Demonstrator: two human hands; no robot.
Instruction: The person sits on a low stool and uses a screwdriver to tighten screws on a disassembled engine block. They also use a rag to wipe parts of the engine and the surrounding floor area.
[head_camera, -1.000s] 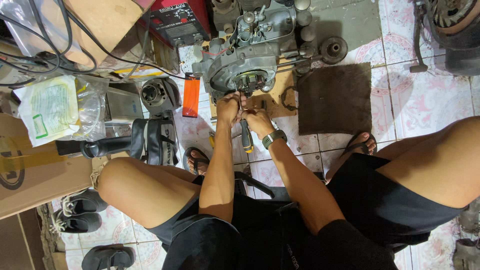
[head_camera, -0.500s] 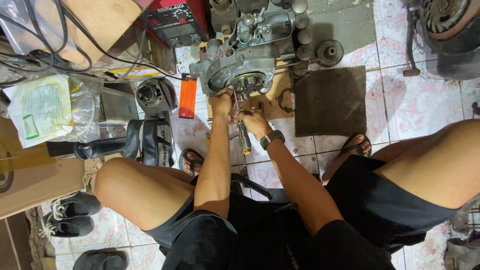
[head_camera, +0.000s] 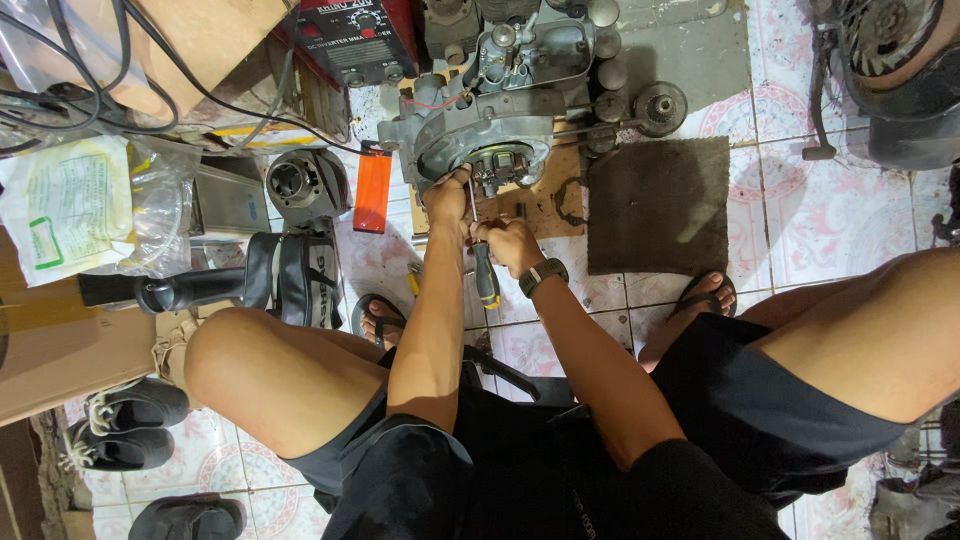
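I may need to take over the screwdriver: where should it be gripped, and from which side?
Probably by the yellow-and-black handle of the screwdriver, coming from the person's side, below it in the picture. Its shaft points up into the engine, the right hand already wraps its upper handle, and the left hand crowds the tip.

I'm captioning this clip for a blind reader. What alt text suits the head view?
Seen from above, a seated person works on a grey engine on a tiled floor: the left hand rests on its round opening, the right hand holds a screwdriver against it. A dark mat lies right; an orange case left.
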